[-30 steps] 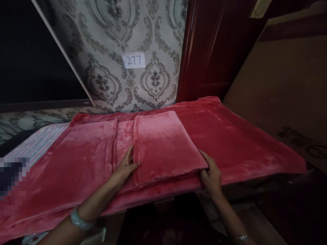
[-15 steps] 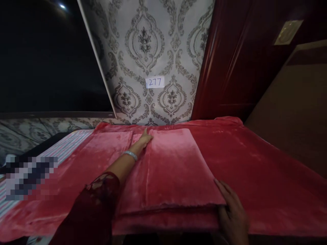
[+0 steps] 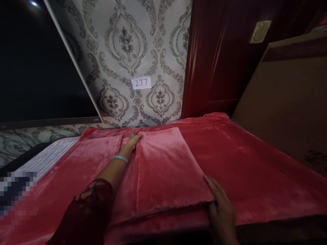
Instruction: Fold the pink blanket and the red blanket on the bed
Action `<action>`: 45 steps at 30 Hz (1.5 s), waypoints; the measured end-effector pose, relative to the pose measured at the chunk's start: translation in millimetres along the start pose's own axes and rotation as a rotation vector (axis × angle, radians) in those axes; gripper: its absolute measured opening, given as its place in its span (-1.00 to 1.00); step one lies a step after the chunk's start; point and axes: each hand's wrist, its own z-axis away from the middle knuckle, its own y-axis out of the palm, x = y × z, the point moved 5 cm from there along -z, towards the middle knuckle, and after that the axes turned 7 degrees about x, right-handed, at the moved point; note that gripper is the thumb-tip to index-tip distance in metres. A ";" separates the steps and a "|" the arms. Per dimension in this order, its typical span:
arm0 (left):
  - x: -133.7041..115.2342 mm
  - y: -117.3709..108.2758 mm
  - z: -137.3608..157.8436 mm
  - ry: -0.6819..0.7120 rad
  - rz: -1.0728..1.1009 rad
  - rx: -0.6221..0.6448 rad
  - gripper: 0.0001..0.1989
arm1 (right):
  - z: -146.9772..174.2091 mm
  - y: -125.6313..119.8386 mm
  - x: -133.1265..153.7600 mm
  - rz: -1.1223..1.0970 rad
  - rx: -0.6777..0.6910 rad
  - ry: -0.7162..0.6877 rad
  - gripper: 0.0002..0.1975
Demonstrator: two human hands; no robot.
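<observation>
A pinkish-red plush blanket (image 3: 168, 170), folded in layers, lies over a wider spread of the same red plush fabric (image 3: 245, 177). My left hand (image 3: 133, 140), with a silvery bangle at the wrist, reaches to the far left corner of the top folded panel and closes on its edge. Around the near right corner of that panel, my right hand (image 3: 222, 207) is closed, fingers along the side edge. Its thumb is partly hidden in shadow. The panel's near edge runs slightly wavy above darker layers underneath.
Behind the fabric stands a patterned wall with a paper label (image 3: 141, 82) reading 277. A dark screen (image 3: 43, 68) is at the left, above striped cloth (image 3: 51, 156). At the right are a dark red wooden panel (image 3: 212, 61) and a large cardboard box (image 3: 288, 92).
The view has turned slightly right, so most things sit further left. My left hand's extended finger has drawn in onto the fabric edge. My right hand stays at the near corner.
</observation>
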 end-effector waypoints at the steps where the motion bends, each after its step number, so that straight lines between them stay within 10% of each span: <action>1: -1.0 0.9 -0.3 -0.008 -0.023 -0.011 -0.16 | 0.0 0.1 -0.1 0.000 -0.003 -0.001 -0.21; 11: -31.7 0.3 24.4 0.080 -0.359 -0.027 -0.26 | -1.7 -2.1 -9.0 -0.053 0.099 -0.048 -0.26; 18: -36.9 31.6 88.6 0.351 -0.734 0.321 -0.32 | -59.2 -54.3 13.4 -0.011 0.296 -0.157 -0.53; 24: -28.5 47.0 130.3 0.391 -0.944 0.348 -0.16 | -160.4 34.3 78.7 0.223 0.449 -0.357 -0.39; 29: -9.3 52.5 146.7 0.328 -1.043 0.310 -0.07 | -157.8 103.8 56.4 0.499 0.729 -0.352 -0.31; 36: -0.4 52.3 151.1 0.316 -1.031 0.321 -0.06 | -143.4 109.6 28.3 0.523 0.788 -0.338 -0.27; 45: -65.8 38.9 83.1 0.376 -1.024 0.249 -0.25 | -248.9 118.3 82.0 0.474 0.684 -0.172 -0.46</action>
